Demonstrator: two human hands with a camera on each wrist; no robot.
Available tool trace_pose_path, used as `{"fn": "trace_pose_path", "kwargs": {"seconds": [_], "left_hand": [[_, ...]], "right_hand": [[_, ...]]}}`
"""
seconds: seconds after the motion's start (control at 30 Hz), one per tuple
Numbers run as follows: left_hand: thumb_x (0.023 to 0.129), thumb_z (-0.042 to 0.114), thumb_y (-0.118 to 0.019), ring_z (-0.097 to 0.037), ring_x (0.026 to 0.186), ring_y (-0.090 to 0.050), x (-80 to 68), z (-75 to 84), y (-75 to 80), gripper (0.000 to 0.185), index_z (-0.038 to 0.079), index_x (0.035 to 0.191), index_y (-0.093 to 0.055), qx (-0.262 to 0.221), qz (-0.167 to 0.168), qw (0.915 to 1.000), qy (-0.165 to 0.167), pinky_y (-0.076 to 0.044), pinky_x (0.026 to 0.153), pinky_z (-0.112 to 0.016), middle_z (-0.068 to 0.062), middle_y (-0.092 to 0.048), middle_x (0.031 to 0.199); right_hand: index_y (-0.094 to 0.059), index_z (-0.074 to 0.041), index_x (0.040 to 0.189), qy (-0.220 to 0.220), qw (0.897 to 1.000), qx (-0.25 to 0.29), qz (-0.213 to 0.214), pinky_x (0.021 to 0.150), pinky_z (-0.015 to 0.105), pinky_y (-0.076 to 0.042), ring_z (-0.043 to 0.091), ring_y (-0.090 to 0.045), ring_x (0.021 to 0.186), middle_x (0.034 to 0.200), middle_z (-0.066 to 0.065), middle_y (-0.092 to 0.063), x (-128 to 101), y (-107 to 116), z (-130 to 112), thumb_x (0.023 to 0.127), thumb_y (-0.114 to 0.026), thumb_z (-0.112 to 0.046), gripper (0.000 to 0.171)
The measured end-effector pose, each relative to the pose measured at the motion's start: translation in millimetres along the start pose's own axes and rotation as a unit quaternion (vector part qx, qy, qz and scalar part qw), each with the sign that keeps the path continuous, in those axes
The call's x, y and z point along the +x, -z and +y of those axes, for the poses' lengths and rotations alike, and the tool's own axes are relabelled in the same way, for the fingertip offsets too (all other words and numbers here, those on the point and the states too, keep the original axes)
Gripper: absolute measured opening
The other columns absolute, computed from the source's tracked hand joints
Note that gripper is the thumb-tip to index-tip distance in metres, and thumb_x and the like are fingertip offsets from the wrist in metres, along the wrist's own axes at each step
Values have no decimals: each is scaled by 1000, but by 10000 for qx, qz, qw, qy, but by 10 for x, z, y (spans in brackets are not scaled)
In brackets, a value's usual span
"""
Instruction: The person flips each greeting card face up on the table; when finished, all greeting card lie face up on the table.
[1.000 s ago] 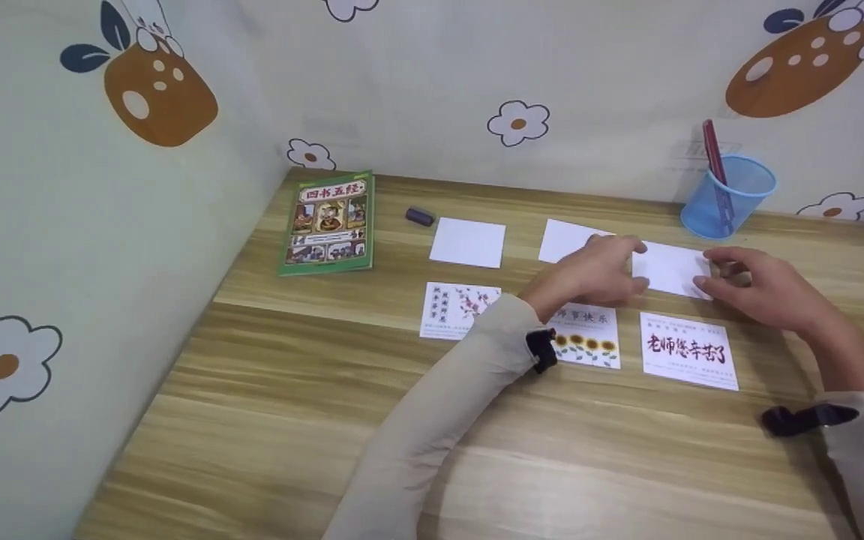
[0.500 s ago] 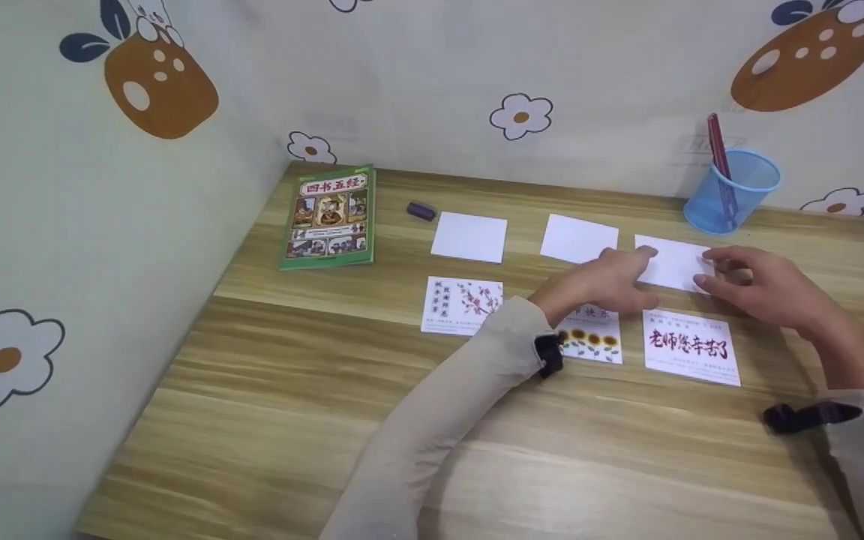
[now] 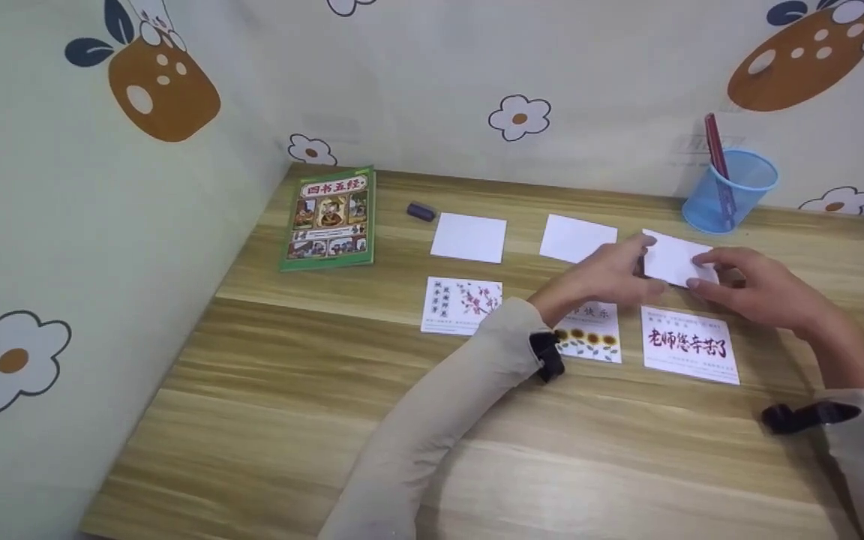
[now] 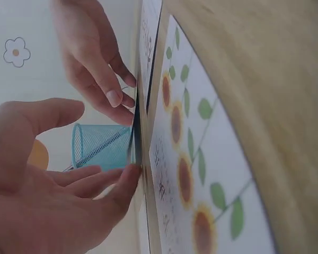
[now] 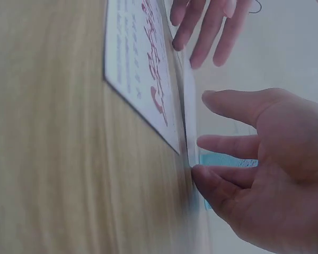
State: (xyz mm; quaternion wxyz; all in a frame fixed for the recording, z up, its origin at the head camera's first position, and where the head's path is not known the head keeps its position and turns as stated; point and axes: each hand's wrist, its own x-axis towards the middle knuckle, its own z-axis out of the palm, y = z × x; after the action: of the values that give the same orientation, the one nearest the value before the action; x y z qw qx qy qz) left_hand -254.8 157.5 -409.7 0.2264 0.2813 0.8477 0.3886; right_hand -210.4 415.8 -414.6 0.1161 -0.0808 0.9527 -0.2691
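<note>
A blank white card (image 3: pixel 676 259) lies at the right end of the back row. My left hand (image 3: pixel 604 276) is at its left edge with fingers spread; in the left wrist view, one fingertip (image 4: pixel 131 172) meets the card's edge. My right hand (image 3: pixel 758 285) is at the right edge, its thumb and index finger overlapping the card in the head view. In the right wrist view, a lower fingertip (image 5: pixel 197 172) sits right at the card's corner. A sunflower card (image 3: pixel 591 345), partly hidden by my left arm, and a card with red writing (image 3: pixel 691 345) lie in front.
Two more blank cards, the left one (image 3: pixel 468 238) and the middle one (image 3: pixel 578 236), share the back row. A blossom card (image 3: pixel 462 304) is partly under my left sleeve. A green book (image 3: pixel 328 217), a dark small cylinder (image 3: pixel 421 212) and a blue mesh cup (image 3: pixel 732 195) with pens stand around.
The right-hand blank card has shifted slightly right and back and turned a little. My right thumb and index finger now reach further over it, and my left fingers have moved slightly right.
</note>
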Motion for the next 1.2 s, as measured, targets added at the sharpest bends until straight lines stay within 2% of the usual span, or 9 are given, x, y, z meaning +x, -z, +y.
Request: {"fn": "trace_pose_path", "kwargs": {"seconds": [0.13, 0.3, 0.4, 0.57, 0.77, 0.9, 1.0, 1.07, 1.2], "left_hand": [[102, 30, -74, -5, 130, -67, 11, 10, -14, 72, 20, 165, -41, -712, 164, 9973, -112, -50, 107, -14, 2, -55, 164], [103, 25, -74, -6, 134, -65, 17, 31, -38, 70, 18, 164, -43, -1444, 202, 9885, -410, -50, 110, -13, -1, -57, 162], [103, 21, -74, -7, 137, -64, 20, 57, -37, 68, 17, 164, -44, -2001, 146, 9782, -534, -49, 111, -14, -2, -59, 161], [105, 23, -72, -6, 138, -63, 9, 94, -44, 64, 17, 163, -45, -2562, 44, 9647, -600, -52, 108, -15, 2, -57, 162], [105, 27, -73, -10, 139, -62, -19, 108, -71, 65, 23, 163, -43, -2188, 243, 9753, -177, -57, 105, -23, 5, -53, 165], [102, 26, -75, -10, 129, -67, -26, 98, -90, 73, 25, 165, -39, -1902, 275, 9811, 229, -60, 97, -26, 1, -59, 158], [100, 26, -77, -9, 121, -71, -12, 92, -114, 78, 25, 166, -36, -1878, 311, 9809, 402, -60, 89, -24, 1, -63, 153], [99, 25, -78, -8, 121, -71, -2, 91, -129, 79, 24, 166, -35, -1946, 411, 9791, 419, -60, 89, -22, 0, -65, 151], [97, 22, -80, -8, 128, -69, 18, 82, -139, 80, 19, 165, -38, -2016, 684, 9767, 268, -57, 94, -17, -1, -66, 149]], "right_hand": [[-64, -4, 145, 397, 9991, -62, 127, 106, 66, -50, 46, -56, 132, 148, 24, -61, -5, -38, -66, 103, -76, -36, 54], [-68, 0, 140, 962, 9930, -175, 659, 89, 20, -52, 44, -64, 123, 138, 26, -68, -9, -66, -164, 92, -88, -25, 57], [-66, 4, 140, 1035, 9901, -120, 936, 82, 6, -46, 49, -67, 120, 135, 30, -69, -1, -62, -228, 94, -86, -18, 55], [-68, 1, 138, 670, 9881, -47, 1384, 77, 0, -42, 50, -67, 121, 136, 30, -70, 2, -51, -320, 102, -75, -16, 40], [-66, -2, 140, 187, 9671, 515, 2483, 74, -2, -44, 42, -66, 123, 139, 26, -68, -50, -39, -377, 107, -59, -14, 36], [-61, -2, 141, -74, 9478, 1000, 3027, 75, 5, -57, 15, -71, 109, 135, 13, -65, -58, -43, -391, 108, -58, -20, 38], [-57, -3, 141, -245, 9428, 1397, 3018, 73, 17, -64, -2, -69, 98, 127, 0, -58, -46, -49, -384, 109, -59, -22, 37], [-53, -4, 142, -343, 9417, 1641, 2916, 73, 24, -66, -3, -70, 95, 124, -6, -54, -39, -48, -372, 109, -58, -23, 38], [-46, -9, 151, -564, 9486, 1600, 2670, 69, 27, -67, -5, -71, 84, 118, -4, -59, -50, -17, -312, 108, -60, -23, 47]]}}
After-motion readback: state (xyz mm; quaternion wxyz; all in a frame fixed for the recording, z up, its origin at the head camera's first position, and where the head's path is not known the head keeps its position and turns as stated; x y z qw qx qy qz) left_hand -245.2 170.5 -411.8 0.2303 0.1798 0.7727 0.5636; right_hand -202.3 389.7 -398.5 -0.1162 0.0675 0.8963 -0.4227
